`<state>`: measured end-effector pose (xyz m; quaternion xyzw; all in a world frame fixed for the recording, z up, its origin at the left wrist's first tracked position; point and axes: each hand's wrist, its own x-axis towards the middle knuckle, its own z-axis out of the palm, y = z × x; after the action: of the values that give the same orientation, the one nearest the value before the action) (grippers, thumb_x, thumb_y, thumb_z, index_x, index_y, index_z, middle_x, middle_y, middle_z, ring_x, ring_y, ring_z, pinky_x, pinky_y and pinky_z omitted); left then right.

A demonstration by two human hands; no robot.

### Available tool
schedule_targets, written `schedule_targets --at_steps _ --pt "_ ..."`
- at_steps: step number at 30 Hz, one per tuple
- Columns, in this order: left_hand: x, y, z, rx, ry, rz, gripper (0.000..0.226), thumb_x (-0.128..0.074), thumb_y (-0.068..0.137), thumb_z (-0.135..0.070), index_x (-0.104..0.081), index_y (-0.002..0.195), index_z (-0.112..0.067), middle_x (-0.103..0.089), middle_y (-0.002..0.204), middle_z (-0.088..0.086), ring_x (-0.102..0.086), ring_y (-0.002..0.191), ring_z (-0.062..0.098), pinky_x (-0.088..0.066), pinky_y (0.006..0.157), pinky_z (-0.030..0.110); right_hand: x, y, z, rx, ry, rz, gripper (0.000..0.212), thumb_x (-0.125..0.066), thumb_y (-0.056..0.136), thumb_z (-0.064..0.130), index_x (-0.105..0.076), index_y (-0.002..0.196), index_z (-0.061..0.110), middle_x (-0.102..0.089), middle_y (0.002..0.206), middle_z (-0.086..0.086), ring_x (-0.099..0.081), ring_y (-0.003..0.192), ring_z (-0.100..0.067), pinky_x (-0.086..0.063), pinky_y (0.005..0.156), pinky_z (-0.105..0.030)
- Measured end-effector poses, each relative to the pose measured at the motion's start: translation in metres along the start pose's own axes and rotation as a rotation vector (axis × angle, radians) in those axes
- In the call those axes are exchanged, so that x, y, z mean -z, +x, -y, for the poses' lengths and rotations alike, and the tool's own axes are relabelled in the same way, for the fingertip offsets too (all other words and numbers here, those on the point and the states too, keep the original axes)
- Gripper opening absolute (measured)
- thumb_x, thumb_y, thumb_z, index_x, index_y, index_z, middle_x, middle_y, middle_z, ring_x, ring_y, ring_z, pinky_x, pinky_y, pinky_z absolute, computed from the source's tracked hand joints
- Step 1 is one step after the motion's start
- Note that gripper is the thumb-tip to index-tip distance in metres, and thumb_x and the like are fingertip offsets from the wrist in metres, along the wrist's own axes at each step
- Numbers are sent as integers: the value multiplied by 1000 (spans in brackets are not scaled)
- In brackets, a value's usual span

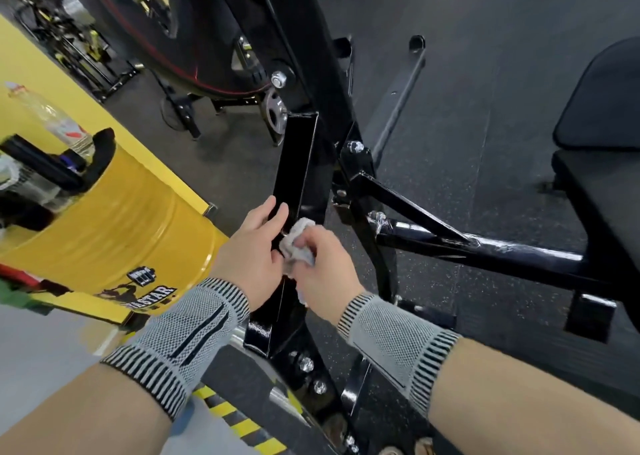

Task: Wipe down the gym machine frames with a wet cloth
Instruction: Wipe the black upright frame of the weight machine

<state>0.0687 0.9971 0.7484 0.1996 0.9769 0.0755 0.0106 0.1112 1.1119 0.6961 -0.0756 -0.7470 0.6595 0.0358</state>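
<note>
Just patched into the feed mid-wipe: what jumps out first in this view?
Dead centre, the right hand bunches a grey cloth against a glossy black frame bar, while the left hand holds the bar's left edge. At left stands a bright yellow drum; at far right, a black padded seat.

Black frame [294, 164]; grey cloth [298, 243]; yellow drum [114, 226].
</note>
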Motion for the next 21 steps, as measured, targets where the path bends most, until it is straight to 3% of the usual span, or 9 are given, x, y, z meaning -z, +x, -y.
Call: schedule_targets --at_steps 3,5,9,13,15,18,21 --pt "-1 1 -1 -8 22 20 72 -51 88 -12 -23 151 -34 -10 159 -16 -54 106 7 -37 63 14 20 33 24 80 53 -194 17 -55 91 12 -52 107 19 -43 112 1 -52 89 -9 -47 80 -23" --pt "-1 0 -2 0 46 31 73 -50 89 -13 -19 152 -33 -7 159 -15 -54 97 5 -33 58 13 19 47 30 42 131 -265 14 -54 91 14 -51 105 17 -46 111 -1 -54 90 -12 -48 80 -26" --pt "3 0 -3 1 53 49 69 -48 92 -12 -20 152 -30 -6 159 -17 -46 121 2 -35 61 10 16 52 17 -267 193 -313 13 -46 94 12 -49 106 15 -58 112 -7 -56 87 -16 -48 77 -29" --pt "7 2 -3 5 76 82 69 -50 92 -14 -20 152 -30 -6 159 -15 -52 84 2 -34 55 9 26 62 29 -36 175 -336 25 -47 94 11 -52 115 22 -55 115 -2 -56 96 -14 -48 86 -30" --pt "7 2 -3 18 81 89 70 -51 91 -15 -20 152 -31 -6 159 -15 -57 79 5 -39 57 12 28 70 28 -76 140 -363 31 -45 96 13 -53 124 21 -54 119 -1 -54 97 -12 -44 85 -25" --pt "8 1 -4 25 85 109 70 -52 92 -16 -20 152 -32 -6 158 -17 -57 66 4 -37 51 10 31 79 24 -242 100 -408 26 -44 94 14 -59 115 18 -61 113 -5 -58 94 -18 -48 80 -28" --pt "7 2 -3 14 108 95 69 -51 91 -15 -21 152 -31 -7 159 -15 -58 73 5 -34 48 11 29 78 30 -70 82 -384 23 -44 94 13 -57 94 31 -52 97 -3 -52 76 -14 -42 66 -23"
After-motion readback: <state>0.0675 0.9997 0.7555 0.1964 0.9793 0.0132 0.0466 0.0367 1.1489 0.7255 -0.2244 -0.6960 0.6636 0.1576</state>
